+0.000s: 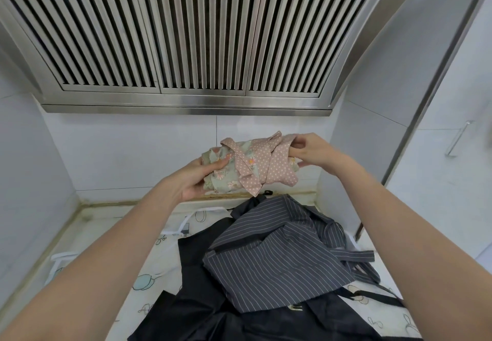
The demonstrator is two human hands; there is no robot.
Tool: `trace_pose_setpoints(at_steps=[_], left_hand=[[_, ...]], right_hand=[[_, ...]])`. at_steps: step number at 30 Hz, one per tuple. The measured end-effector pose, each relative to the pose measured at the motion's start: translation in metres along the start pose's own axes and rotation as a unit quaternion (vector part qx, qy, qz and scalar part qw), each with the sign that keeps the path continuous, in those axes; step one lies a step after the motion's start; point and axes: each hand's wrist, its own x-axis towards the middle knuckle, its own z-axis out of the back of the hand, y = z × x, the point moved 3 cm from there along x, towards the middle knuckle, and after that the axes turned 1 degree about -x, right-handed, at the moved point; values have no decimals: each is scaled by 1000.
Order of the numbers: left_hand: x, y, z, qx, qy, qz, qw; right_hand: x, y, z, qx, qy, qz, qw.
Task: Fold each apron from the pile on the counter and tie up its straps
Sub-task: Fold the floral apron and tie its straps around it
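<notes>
A folded floral apron, pale green with pink polka-dot straps wrapped round it, is held up above the back of the counter. My left hand grips the bundle's left end from below. My right hand pinches the pink straps at the bundle's right end. On the counter below lies the pile: a grey pinstriped apron on top of a black apron, both spread loosely with straps trailing to the right.
A white patterned cloth covers the counter under the aprons. A steel extractor hood hangs overhead. White tiled walls close in at left, back and right; a steel-edged panel with a handle stands at right.
</notes>
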Motion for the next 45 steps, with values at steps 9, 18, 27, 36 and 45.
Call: trace_pose_setpoints(at_steps=[9, 18, 27, 36, 45], left_hand=[[0, -6, -2, 55, 19, -6, 998], [8, -28, -19, 282, 28, -73, 956], [-2, -20, -12, 217, 130, -23, 967], [8, -14, -24, 421, 193, 13, 886], [14, -13, -19, 482, 175, -23, 858]], right_hand=[[9, 25, 5, -178, -82, 160, 968], [16, 3, -17, -307, 145, 23, 940], [-5, -26, -20, 131, 109, -39, 985], [-5, -4, -43, -188, 270, -38, 944], [-9, 1, -35, 51, 211, -79, 973]])
